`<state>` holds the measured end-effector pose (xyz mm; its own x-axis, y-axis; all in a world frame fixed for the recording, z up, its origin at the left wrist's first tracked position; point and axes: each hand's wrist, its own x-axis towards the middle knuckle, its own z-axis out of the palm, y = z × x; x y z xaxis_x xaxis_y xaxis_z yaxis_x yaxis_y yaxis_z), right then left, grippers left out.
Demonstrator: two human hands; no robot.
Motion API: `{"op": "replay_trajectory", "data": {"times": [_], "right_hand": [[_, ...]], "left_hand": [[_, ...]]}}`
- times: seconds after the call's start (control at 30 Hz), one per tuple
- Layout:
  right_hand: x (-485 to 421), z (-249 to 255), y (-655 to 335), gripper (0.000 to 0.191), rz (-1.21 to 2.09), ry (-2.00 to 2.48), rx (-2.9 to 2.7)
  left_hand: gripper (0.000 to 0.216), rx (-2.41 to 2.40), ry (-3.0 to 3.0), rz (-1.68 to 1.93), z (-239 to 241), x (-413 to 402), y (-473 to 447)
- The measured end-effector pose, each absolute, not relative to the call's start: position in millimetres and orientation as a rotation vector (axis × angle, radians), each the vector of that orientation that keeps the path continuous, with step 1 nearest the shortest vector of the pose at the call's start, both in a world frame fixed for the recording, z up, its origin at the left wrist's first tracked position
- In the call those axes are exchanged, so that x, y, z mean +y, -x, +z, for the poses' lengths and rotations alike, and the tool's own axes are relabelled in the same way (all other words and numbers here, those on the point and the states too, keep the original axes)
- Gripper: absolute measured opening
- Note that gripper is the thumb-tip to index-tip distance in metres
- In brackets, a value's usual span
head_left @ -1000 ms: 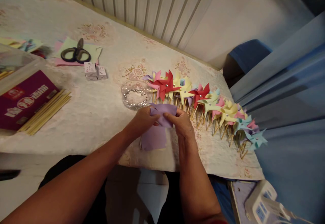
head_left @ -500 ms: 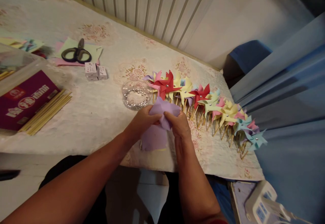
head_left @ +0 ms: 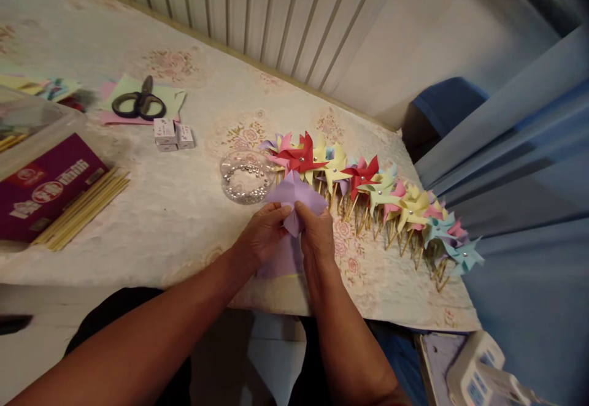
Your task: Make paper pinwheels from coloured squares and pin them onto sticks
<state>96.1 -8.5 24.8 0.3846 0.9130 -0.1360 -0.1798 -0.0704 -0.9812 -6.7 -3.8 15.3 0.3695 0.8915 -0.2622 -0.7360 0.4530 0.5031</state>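
Observation:
Both my hands pinch a folded purple paper square (head_left: pixel 297 196) over the table's near edge. My left hand (head_left: pixel 264 234) grips its left side and my right hand (head_left: pixel 314 234) its right side, thumbs meeting at the middle. More purple paper sheets (head_left: pixel 283 262) lie flat under my hands. Just beyond, a row of several finished paper pinwheels (head_left: pixel 368 188) on wooden sticks runs to the right. A round clear dish of silver beads (head_left: pixel 243 176) sits right behind my left hand.
Bamboo sticks (head_left: pixel 80 210) lie beside a maroon box (head_left: pixel 43 185) at left. Black scissors (head_left: pixel 138 102) rest on coloured paper, with small white boxes (head_left: pixel 172 134) nearby. A clear plastic tub (head_left: pixel 27 118) stands far left. Blue curtain (head_left: pixel 519 167) hangs right.
The purple paper has been folded in from a flat sheet to a pointed shape, and my hands have drawn closer together. The view shifted slightly.

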Motion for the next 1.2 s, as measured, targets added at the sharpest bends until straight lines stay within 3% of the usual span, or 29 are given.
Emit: {"op": "replay_trajectory", "data": {"times": [0.33, 0.73, 0.93, 1.2], "right_hand": [[-8.6, 21.5, -92.4, 0.024, 1.102, 1.307, -0.766], [-11.5, 23.9, -94.6, 0.031, 1.118, 1.324, -0.765], [-14.7, 28.7, -98.1, 0.028, 0.822, 1.371, -0.964], [-26.4, 25.6, -102.1, 0.008, 0.123, 1.255, -1.35]], "left_hand": [[0.023, 0.645, -0.344, 1.115, 18.9, -6.1, 3.3], [0.017, 0.681, -0.415, 1.112, 21.1, -3.3, 9.0], [0.009, 0.727, -0.487, 1.173, 26.4, 7.5, 19.8], [0.009, 0.699, -0.432, 1.196, 29.5, 11.5, 28.0]]}}
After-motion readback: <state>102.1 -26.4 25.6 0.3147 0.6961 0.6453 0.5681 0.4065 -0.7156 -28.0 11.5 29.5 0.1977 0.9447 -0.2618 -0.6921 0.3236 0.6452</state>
